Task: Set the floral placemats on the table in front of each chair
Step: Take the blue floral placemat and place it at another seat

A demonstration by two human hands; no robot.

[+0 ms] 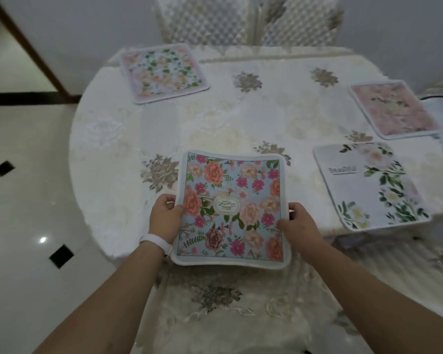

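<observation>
Looking down on a round table (pixel 82 175) under cream embroidered cloth (pixel 266 118), with a leafy placemat (pixel 164 72), a pink placemat (pixel 394 109) and a white placemat (pixel 371 185) lying flat. Pinching the blue floral placemat (pixel 230 208) by its side edges with left hand (pixel 165 215) and right hand (pixel 298 222), holding it over the near rim. Probably laying the last one; needing lowering flat, squared.

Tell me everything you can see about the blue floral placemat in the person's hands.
The blue floral placemat is squarish with rounded corners and a white border, printed with pink, peach and magenta flowers on pale blue around an oval label. It looks soft and bows slightly. The left hand grips its left edge, the right hand its right edge, over the near edge of the table.
</observation>
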